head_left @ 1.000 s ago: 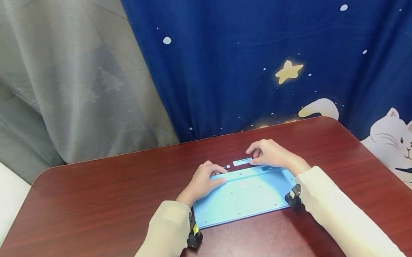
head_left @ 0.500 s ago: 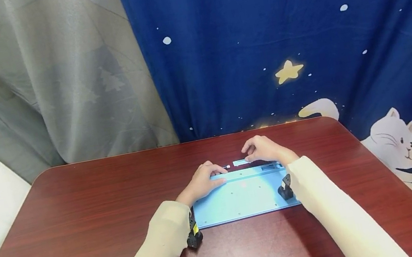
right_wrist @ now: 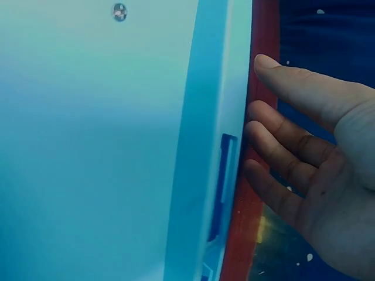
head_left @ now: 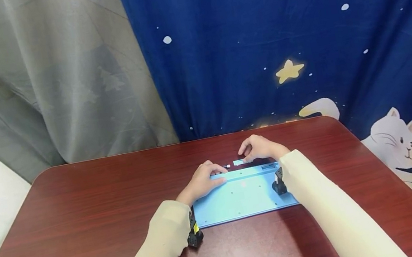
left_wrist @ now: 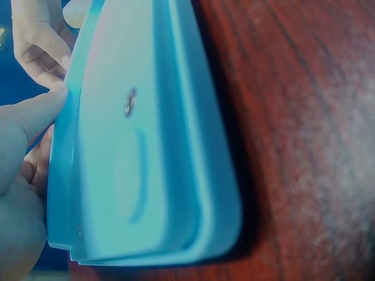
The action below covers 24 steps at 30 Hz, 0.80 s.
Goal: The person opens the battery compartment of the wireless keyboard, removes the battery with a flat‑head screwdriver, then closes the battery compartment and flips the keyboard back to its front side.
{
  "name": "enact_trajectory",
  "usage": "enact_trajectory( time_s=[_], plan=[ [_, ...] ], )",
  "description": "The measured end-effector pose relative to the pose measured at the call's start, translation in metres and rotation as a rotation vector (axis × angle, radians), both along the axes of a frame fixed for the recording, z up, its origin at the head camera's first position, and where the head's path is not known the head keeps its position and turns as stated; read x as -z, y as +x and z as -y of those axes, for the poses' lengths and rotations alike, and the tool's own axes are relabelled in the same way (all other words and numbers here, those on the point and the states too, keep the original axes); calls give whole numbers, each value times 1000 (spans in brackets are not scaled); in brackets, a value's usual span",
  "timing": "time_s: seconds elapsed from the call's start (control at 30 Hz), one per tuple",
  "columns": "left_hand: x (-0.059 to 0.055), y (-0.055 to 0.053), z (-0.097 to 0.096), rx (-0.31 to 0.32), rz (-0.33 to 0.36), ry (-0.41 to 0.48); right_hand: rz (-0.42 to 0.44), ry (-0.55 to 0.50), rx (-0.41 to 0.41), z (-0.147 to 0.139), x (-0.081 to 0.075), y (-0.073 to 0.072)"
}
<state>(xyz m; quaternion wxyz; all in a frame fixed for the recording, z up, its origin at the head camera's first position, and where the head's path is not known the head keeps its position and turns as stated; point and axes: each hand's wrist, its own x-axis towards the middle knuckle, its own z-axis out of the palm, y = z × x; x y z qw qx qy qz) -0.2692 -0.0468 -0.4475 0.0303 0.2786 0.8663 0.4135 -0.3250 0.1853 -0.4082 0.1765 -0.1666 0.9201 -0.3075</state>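
Right hand (head_left: 258, 147) shifted left, grip loose beyond blue panel (head_left: 239, 200), left hand (head_left: 201, 182) pinching its far edge

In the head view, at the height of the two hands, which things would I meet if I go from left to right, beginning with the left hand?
Left hand → small white-tipped piece → small light-blue piece → right hand → white cat print.

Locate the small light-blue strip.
In the head view, the light-blue strip lies just beyond the blue panel's far edge, between a small cylinder on its left and the right hand on its right; contact is unclear.
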Motion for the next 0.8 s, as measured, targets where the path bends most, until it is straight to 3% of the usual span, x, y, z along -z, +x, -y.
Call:
enact_trajectory(
  time_s=[0.17, 0.43, 0.8],
  plan=[
    [2, -2, 0, 7, 3, -13, 14, 12, -7, 1, 3, -1],
    [3, -2, 0, 3, 8, -7, 39, 12, 47, 4, 5, -2],
    [1, -1, 0, 3, 15, -11, -11, 21, 108, 6, 12, -4]
  ],
)
